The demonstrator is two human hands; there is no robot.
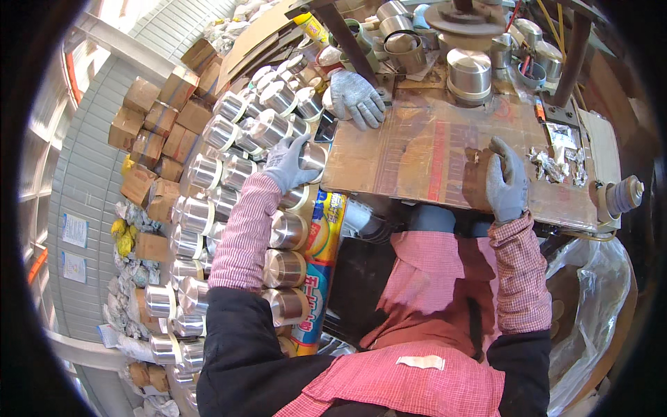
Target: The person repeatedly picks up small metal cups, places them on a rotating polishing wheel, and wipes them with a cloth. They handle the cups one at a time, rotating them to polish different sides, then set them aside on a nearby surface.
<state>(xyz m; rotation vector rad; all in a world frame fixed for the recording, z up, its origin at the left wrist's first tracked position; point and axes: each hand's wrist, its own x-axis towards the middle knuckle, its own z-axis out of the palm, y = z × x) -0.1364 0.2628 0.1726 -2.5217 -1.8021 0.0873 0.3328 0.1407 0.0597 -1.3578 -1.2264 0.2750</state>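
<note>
My left hand (292, 164), in a grey glove, is around a shiny metal cylinder with a pale rim band (313, 158) at the left edge of the cardboard-covered bench (411, 151). Many similar metal cylinders (271, 126) lie stacked on their sides left of it. Over the bench's right part, my gloved right hand (503, 180) is held with its fingers apart from the thumb, nothing seen between them. An empty grey glove (357, 98) lies at the bench's back left corner. Another metal cylinder (469, 75) stands upright beneath a round machine head (464, 21).
Dark metal posts (346, 41) rise at the bench's back. A phone (326, 126) lies beside the loose glove. Crumpled foil scraps (555, 161) are on the right, with a spool-like roll (624, 195) at the corner. Clear plastic sheeting (594, 292) hangs below; cardboard boxes (161, 117) stand far left.
</note>
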